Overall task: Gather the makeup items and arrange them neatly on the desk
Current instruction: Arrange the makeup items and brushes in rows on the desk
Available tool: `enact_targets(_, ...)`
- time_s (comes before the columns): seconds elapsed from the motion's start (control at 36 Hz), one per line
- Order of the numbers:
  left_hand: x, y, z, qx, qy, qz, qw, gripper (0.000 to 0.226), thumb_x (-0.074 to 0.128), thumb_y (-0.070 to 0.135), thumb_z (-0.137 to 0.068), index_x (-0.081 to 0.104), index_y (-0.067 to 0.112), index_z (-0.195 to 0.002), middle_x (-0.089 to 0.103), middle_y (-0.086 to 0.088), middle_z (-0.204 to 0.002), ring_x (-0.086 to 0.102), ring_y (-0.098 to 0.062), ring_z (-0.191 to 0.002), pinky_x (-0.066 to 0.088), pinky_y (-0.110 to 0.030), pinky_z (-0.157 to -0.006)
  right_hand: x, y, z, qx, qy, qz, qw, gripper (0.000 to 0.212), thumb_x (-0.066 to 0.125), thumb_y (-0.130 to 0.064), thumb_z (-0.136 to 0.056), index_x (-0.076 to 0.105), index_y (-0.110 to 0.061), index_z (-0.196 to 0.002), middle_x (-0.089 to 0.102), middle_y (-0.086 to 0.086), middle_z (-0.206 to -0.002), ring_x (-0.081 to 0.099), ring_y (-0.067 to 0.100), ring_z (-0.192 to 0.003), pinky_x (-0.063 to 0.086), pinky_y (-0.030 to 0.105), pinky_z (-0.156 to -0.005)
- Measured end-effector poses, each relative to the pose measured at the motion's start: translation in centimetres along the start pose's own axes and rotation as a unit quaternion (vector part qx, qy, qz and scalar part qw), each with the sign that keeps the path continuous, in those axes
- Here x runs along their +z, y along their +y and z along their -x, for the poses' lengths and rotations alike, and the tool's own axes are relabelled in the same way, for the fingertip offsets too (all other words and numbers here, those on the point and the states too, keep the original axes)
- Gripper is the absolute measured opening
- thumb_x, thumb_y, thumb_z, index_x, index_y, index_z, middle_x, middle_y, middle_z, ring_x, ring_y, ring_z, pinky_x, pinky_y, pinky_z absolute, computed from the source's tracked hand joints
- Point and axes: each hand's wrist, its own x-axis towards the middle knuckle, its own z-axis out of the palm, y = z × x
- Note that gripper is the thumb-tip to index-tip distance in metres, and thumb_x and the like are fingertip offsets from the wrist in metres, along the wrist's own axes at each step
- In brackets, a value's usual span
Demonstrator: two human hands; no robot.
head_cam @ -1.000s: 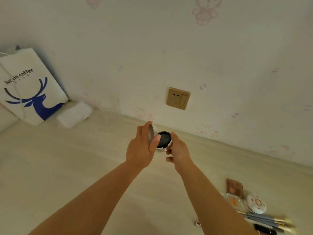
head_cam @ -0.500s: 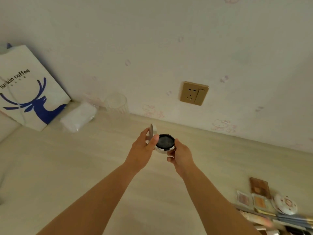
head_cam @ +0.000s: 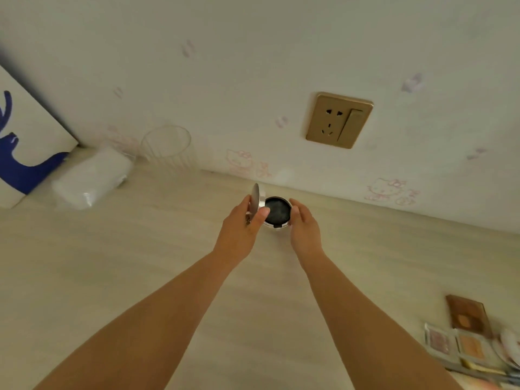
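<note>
- The compact is held open above the bench, near the wall.
- Left hand: fingers clamped on the raised lid, thumb across its front.
- Right hand: fingers curled round the compact's base, gripping it.
- Progress looks about midway: palettes and a brown case already lie grouped at the bench's right edge; the compact is not yet shut or placed with them.
- Further items lie at that corner, possibly brushes, but blur hides them.
- Pale wood-grain bench; a glass, a white packet and a paper bag stand at its far left.
- A socket sits on the cartoon-printed wall.
</note>
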Motion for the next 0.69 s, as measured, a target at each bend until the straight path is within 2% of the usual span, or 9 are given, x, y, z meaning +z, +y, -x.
enact_targets(0.06,0.5,-0.6,-0.7,-0.002,0.006,-0.002,1.0,0.059,0.035,0.069,-0.075,0.053,0.016,-0.094,0.059,-0.005,-0.087,0.056,-0.018,-0.082,0.041,-0.024,-0.071,-0.2,0.9,-0.8,-0.012,-0.038,0.034,0.999,0.041,0.049,-0.033,-0.094,0.047,-0.023,-0.134,0.053,-0.004,-0.117,0.049,0.01,-0.106,0.034,0.022,-0.089)
enact_targets(0.11,0.9,-1.1,-1.4,-0.004,0.007,-0.005,1.0,0.06,0.034,0.069,-0.077,0.053,0.016,-0.097,0.059,-0.006,-0.087,0.054,-0.018,-0.08,0.038,-0.023,-0.07,-0.5,1.6,-1.9,-0.04,-0.063,0.104,0.992,0.056,0.066,-0.041,-0.082,0.046,-0.028,-0.133,0.056,-0.005,-0.112,0.05,0.015,-0.103,0.04,0.027,-0.089)
enact_targets(0.19,1.9,-1.9,-3.0,-0.007,0.005,-0.009,1.0,0.045,0.037,0.06,-0.087,0.054,0.02,-0.101,0.059,-0.001,-0.089,0.053,-0.013,-0.081,0.039,-0.023,-0.071,-0.6,2.0,-3.6,-0.082,-0.053,0.191,0.977,0.064,0.078,-0.044,-0.067,0.051,-0.029,-0.124,0.055,-0.021,-0.097,0.048,0.018,-0.108,0.044,0.035,-0.094)
enact_targets(0.31,3.1,-2.9,-4.5,0.005,0.034,-0.002,0.999,0.055,0.034,0.066,-0.08,0.053,0.018,-0.1,0.058,-0.004,-0.085,0.05,-0.011,-0.075,0.04,-0.025,-0.069,-0.6,2.4,-5.5,-0.122,0.002,0.278,0.953,0.067,0.076,-0.051,-0.067,0.05,-0.027,-0.124,0.061,-0.009,-0.112,0.044,0.017,-0.11,0.038,0.032,-0.094)
enact_targets(0.44,3.9,-3.6,-5.8,0.036,0.07,-0.033,0.996,0.06,0.029,0.067,-0.08,0.053,0.016,-0.1,0.059,-0.002,-0.085,0.053,-0.016,-0.08,0.041,-0.026,-0.07,-0.5,2.7,-7.1,-0.143,0.014,0.293,0.945,0.065,0.074,-0.057,-0.064,0.053,-0.029,-0.119,0.062,-0.008,-0.109,0.046,0.016,-0.105,0.04,0.034,-0.092)
enact_targets(0.56,4.6,-4.2,-6.1,0.056,0.119,-0.064,0.989,0.06,0.029,0.067,-0.081,0.053,0.014,-0.096,0.055,0.004,-0.078,0.051,-0.017,-0.077,0.037,-0.027,-0.064,-0.6,3.1,-7.6,-0.168,0.026,0.322,0.931,0.063,0.07,-0.064,-0.064,0.055,-0.031,-0.114,0.062,-0.011,-0.101,0.048,0.015,-0.099,0.04,0.031,-0.088)
enact_targets(0.64,5.1,-4.7,-6.7,0.072,0.133,-0.105,0.983,0.073,0.028,0.071,-0.083,0.053,0.007,-0.107,0.059,-0.009,-0.09,0.052,-0.029,-0.085,0.035,-0.032,-0.068,-0.5,3.1,-7.7,-0.177,0.033,0.341,0.922,0.06,0.067,-0.069,-0.063,0.058,-0.03,-0.108,0.062,-0.01,-0.091,0.05,0.016,-0.094,0.041,0.032,-0.084)
enact_targets(0.69,5.3,-4.8,-6.9,0.06,0.14,-0.125,0.98,0.079,0.022,0.071,-0.08,0.051,0.007,-0.116,0.061,-0.01,-0.101,0.051,-0.029,-0.094,0.037,-0.033,-0.075,-0.4,3.3,-7.7,-0.182,0.038,0.349,0.919,0.055,0.065,-0.07,-0.063,0.059,-0.031,-0.101,0.06,-0.011,-0.084,0.051,0.017,-0.091,0.041,0.033,-0.081)
